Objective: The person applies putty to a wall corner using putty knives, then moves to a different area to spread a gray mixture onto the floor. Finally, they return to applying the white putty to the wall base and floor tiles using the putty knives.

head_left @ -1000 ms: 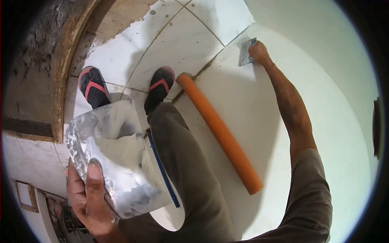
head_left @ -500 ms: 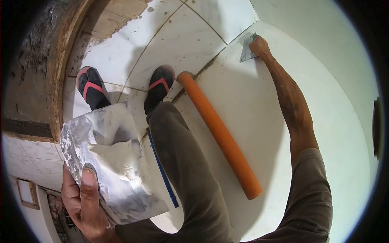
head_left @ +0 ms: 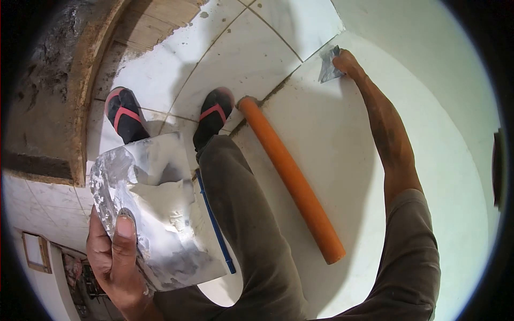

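Observation:
My left hand grips a flat metal plastering hawk by its near edge, thumb on top. A heap of white putty lies on the plate, with smears around it. Far off at the upper right, my right hand is closed on a putty knife. Its wide blade lies against the white wall, low down near the floor joint. The knife's handle is mostly hidden by the fingers.
An orange pipe stands along the wall between my leg and right arm. A thin blue pipe runs beside my knee. My feet in sandals are on white floor tiles. A wooden-edged opening borders the left.
The hawk and my left hand have shifted slightly right in view. My right hand and the putty knife have moved very little, a touch to the right.

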The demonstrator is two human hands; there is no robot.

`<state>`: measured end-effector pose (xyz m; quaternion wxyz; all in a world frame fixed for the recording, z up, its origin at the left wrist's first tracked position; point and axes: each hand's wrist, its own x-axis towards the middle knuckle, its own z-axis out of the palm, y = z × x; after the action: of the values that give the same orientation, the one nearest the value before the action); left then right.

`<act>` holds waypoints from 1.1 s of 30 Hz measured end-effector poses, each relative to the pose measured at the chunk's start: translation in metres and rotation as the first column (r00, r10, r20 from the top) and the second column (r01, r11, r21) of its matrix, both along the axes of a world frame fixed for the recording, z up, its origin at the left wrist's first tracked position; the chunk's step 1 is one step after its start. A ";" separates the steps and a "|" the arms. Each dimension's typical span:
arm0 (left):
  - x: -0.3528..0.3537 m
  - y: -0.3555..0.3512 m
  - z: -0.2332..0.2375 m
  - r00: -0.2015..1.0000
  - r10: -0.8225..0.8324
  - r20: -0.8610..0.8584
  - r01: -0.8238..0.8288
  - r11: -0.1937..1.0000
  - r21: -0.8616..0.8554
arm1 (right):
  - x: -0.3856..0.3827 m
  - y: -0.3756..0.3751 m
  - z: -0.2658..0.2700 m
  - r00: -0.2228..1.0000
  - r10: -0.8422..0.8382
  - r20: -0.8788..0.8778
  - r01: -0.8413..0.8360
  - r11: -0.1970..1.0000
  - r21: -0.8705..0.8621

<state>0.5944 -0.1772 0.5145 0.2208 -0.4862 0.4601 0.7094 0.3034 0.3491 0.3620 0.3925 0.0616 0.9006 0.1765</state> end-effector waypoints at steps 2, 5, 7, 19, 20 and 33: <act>0.002 0.001 -0.001 1.000 0.014 0.019 -0.013 0.999 -0.033 | -0.002 -0.008 0.003 0.999 -0.006 0.037 0.004 0.999 0.035; 0.003 -0.003 -0.001 1.000 -0.007 0.022 0.008 0.999 -0.045 | -0.006 0.004 -0.003 0.998 0.022 0.066 -0.026 0.998 0.056; 0.003 -0.004 -0.003 1.000 -0.024 0.008 0.025 0.998 -0.054 | -0.006 0.009 -0.007 0.999 0.043 0.031 -0.044 0.999 0.029; -0.002 0.003 0.000 1.000 0.011 -0.001 -0.011 1.000 -0.022 | -0.002 0.010 -0.018 0.999 0.031 -0.006 -0.031 0.999 0.031; -0.005 0.004 0.001 1.000 -0.008 0.000 0.008 1.000 -0.030 | 0.001 0.007 -0.020 0.998 0.053 -0.014 -0.053 0.998 0.027; -0.007 0.007 0.000 0.997 -0.039 0.069 0.045 0.996 -0.076 | 0.000 0.018 -0.009 0.996 -0.081 -0.047 0.077 0.995 -0.066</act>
<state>0.5869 -0.1697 0.5150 0.2321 -0.5083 0.4897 0.6693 0.3033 0.3666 0.3534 0.3784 0.0890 0.9121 0.1304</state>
